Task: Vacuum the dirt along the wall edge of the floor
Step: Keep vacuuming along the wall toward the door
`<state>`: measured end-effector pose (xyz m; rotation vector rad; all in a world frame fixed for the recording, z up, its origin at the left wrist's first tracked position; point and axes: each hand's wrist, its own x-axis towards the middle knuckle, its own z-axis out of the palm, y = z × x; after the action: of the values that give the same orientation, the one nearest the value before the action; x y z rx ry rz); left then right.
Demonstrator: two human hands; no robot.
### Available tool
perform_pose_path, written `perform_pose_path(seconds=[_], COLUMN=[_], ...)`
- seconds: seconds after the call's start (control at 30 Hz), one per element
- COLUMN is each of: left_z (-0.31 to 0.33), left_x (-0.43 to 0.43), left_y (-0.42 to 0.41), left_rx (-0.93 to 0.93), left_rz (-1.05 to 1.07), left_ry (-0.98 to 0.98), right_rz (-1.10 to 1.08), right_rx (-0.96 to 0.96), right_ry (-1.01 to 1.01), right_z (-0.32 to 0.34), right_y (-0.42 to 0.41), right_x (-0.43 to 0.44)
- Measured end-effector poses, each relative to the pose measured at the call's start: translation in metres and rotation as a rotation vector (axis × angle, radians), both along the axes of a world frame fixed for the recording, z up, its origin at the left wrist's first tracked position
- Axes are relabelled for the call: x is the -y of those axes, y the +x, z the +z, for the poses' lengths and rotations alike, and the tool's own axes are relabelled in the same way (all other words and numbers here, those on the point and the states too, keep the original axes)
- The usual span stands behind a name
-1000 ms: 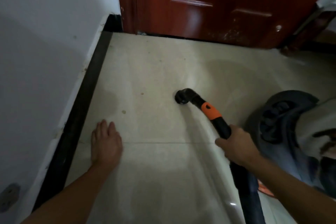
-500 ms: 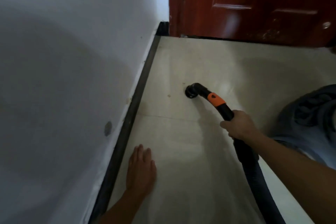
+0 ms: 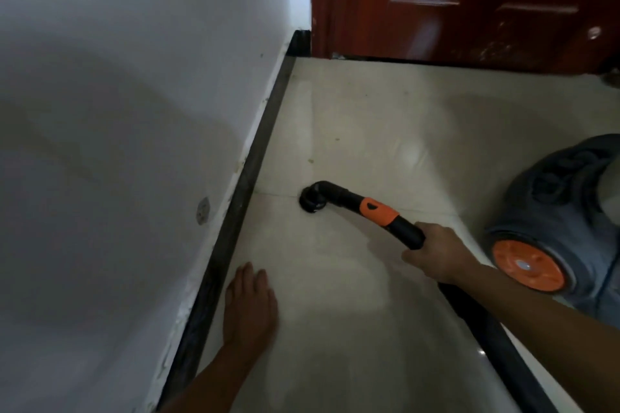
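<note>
**Nozzle on the tile, short of the skirting**

I am low over a pale, glossy tiled floor [image 3: 369,131] in a dim corner. A white wall [image 3: 134,111] runs along the outer side of my left hand [image 3: 250,308], with a dark skirting strip [image 3: 248,184] at its foot and patchy white marks along the strip's top edge. A small round plate [image 3: 203,210] sits low on the wall, forward of that hand. Far ahead of both hands, a red-brown panelled door [image 3: 469,0] closes off the floor.

My left hand lies flat on the tile, palm down and fingers straight and relaxed, holding nothing. It sits just beside the skirting, though I cannot tell whether it touches it.

My right hand [image 3: 436,253] is curled round the black vacuum tube [image 3: 407,231], gripping it just behind the orange collar [image 3: 377,211]. From that grip the tube runs forward and towards my left, bending down into the round black nozzle [image 3: 312,201]. The nozzle rests on the floor beside a grout line [image 3: 275,193], ahead of my left hand and near the skirting but clear of it. A couple of small dark specks [image 3: 310,161] lie on the tile just beyond the nozzle.

Behind my right hand the black hose [image 3: 486,325] trails back under my forearm. The grey vacuum body [image 3: 550,211] with its orange wheel [image 3: 526,265] sits close to the outer side of that hand.
</note>
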<state>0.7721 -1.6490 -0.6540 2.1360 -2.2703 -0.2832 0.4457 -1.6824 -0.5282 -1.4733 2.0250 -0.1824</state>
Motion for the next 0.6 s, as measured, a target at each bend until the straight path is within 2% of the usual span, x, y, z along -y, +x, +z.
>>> perform_pose_path(seconds=[0.13, 0.23, 0.37, 0.47, 0.6], left_z=[-0.002, 0.013, 0.052, 0.097, 0.163], left_x=[0.024, 0.048, 0.088, 0.113, 0.111], left_y=[-0.021, -0.053, -0.111, -0.155, -0.196], left_rx=[-0.025, -0.146, -0.622, -1.002, -1.297], left_rz=[-0.042, -0.042, 0.169, 0.539, 0.779], left_ry=[-0.012, 0.053, 0.228, 0.522, 0.771], right_rz=[-0.111, -0.113, -0.047, -0.005, 0.082], right_rx=[-0.070, -0.071, -0.060, -0.037, -0.067], right_ry=[0.007, -0.002, -0.025, -0.034, -0.019], right_z=[0.008, 0.009, 0.007, 0.020, 0.068], right_y=[-0.049, -0.065, -0.068, -0.066, -0.060], right_x=[-0.026, -0.035, -0.026, -0.021, -0.038])
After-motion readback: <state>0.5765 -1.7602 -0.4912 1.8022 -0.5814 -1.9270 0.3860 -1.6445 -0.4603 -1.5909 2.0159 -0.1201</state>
